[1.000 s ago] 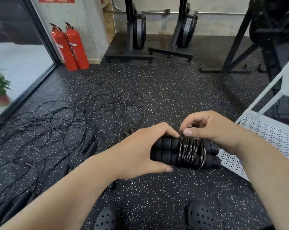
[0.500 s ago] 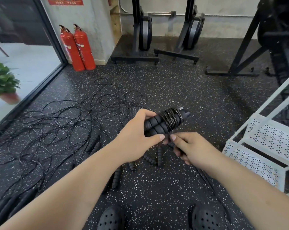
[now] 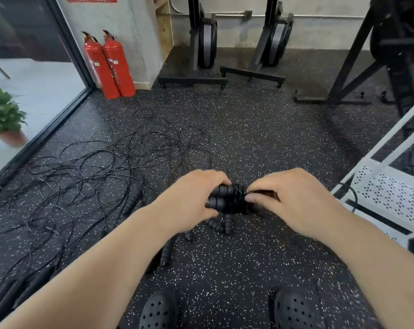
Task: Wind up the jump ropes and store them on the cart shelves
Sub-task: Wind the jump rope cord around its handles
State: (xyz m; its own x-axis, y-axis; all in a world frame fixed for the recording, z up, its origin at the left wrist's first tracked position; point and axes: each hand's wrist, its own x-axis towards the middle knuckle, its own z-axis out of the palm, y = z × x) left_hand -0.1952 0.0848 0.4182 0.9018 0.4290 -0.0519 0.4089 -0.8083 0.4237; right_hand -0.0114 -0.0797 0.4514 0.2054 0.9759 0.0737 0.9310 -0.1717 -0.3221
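My left hand (image 3: 194, 198) grips the two black ribbed handles of a wound jump rope (image 3: 227, 198), held side by side above the floor. My right hand (image 3: 289, 200) pinches the thin black cord at the right end of the bundle, where the coils wrap the handles. A tangle of loose jump ropes (image 3: 87, 176) sprawls over the speckled floor to the left. Several more black handles (image 3: 221, 224) lie on the floor just below my hands. The white perforated cart (image 3: 391, 193) stands at the right edge, its lower shelf showing.
Two red fire extinguishers (image 3: 108, 65) stand by the wall at the back left. Black machine bases (image 3: 222, 74) and a frame (image 3: 343, 74) line the back. A glass door track (image 3: 39, 138) runs along the left, with a potted plant (image 3: 4, 117) beyond. My black shoes (image 3: 158, 309) show below.
My right hand came up from under the bundle to its right end and now pinches the cord there. The bundle turned level between both hands. The view dropped slightly.
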